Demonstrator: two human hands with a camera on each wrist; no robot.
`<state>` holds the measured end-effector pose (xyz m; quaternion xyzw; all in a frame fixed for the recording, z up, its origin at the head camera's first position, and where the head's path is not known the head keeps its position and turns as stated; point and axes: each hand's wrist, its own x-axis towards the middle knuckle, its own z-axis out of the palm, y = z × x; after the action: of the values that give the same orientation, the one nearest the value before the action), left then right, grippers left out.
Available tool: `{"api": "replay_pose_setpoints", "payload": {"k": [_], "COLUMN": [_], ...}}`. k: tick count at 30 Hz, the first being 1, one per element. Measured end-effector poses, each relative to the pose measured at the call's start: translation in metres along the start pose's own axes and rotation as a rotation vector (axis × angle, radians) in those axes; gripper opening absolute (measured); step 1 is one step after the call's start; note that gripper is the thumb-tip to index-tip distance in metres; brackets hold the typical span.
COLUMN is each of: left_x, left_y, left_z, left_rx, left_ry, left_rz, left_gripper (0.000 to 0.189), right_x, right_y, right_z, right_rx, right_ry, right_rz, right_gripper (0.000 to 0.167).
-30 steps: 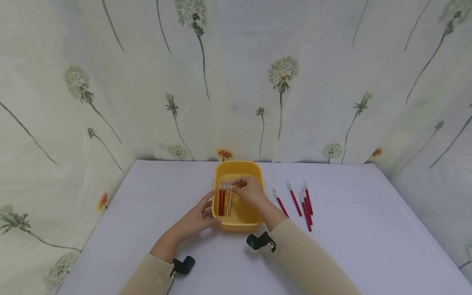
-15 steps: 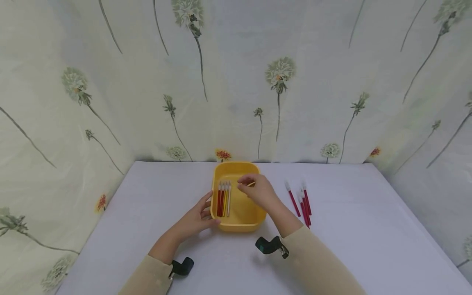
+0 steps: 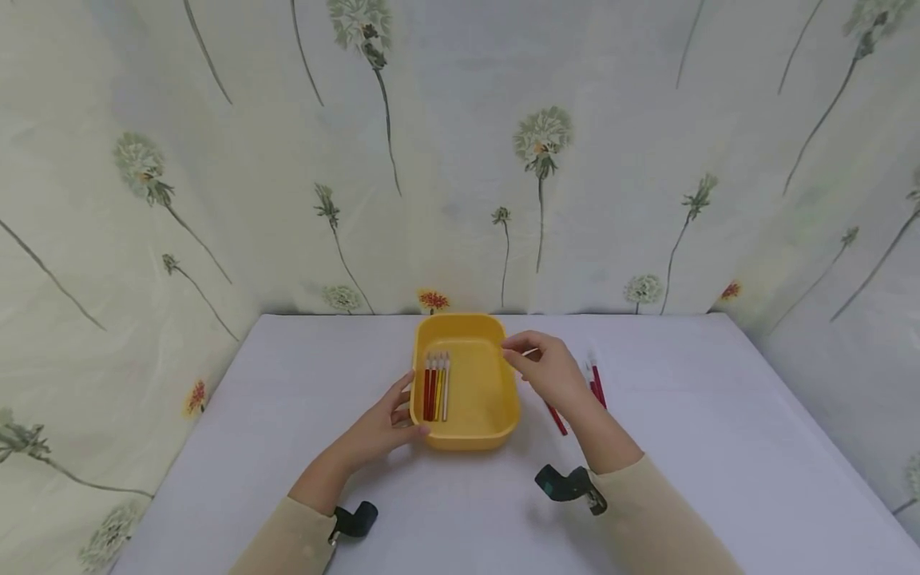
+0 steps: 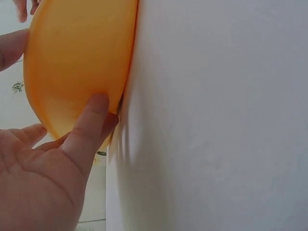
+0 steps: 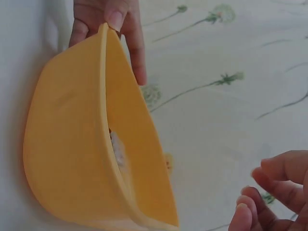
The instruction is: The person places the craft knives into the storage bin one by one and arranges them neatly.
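My left hand (image 3: 381,423) holds the near left side of a yellow plastic tub (image 3: 483,442). In the left wrist view its fingers rest along the outer wall (image 4: 72,53); the right wrist view shows the thumb at the rim. Inside, along the tub's left side, several slim pens (image 3: 435,391) with whitish tips lie side by side, in red, yellow and white. My right hand (image 3: 549,371) hovers beyond the tub's right rim, fingers loosely bent and bare between the fingertips (image 5: 244,206). Below it, one red pen (image 3: 557,420) is partly covered by the hand.
More red pens (image 3: 599,385) with whitish tips lie on the white tabletop (image 3: 690,447) to the right, partly behind the right hand. A dandelion-patterned cloth (image 3: 460,160) rises behind the table and along both sides.
The right hand has moved right, from the row of pens inside the tub to above the red pens outside it. The left hand has stayed at the tub.
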<state>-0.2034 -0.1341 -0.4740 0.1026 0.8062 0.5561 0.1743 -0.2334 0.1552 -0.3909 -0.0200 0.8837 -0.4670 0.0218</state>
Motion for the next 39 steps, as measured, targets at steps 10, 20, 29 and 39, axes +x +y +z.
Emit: {"api": "replay_pose_setpoints", "payload": {"k": [10,20,29,39], "left_x": [-0.002,-0.003,-0.002,-0.003], "left_y": [0.003,0.004,0.003,0.002], "left_z": [-0.001,-0.001,0.000,0.000], "left_rx": [-0.002,-0.005,-0.001,-0.002], "left_ry": [-0.002,-0.004,-0.001,-0.003], "left_rz": [0.003,0.005,0.000,-0.003], "left_gripper": [0.097,0.096,0.096,0.096], "right_x": [-0.008,-0.012,-0.010,0.000], "right_y": [0.019,0.053,0.083,0.124], "right_z": [-0.030,-0.053,-0.072,-0.087], "right_rx": [-0.025,-0.025,-0.054,-0.127], "right_ry": [0.046,0.119,0.145,0.121], "right_rz": [-0.003,-0.010,-0.003,0.063], "right_gripper": [0.026,0.030,0.035,0.038]}}
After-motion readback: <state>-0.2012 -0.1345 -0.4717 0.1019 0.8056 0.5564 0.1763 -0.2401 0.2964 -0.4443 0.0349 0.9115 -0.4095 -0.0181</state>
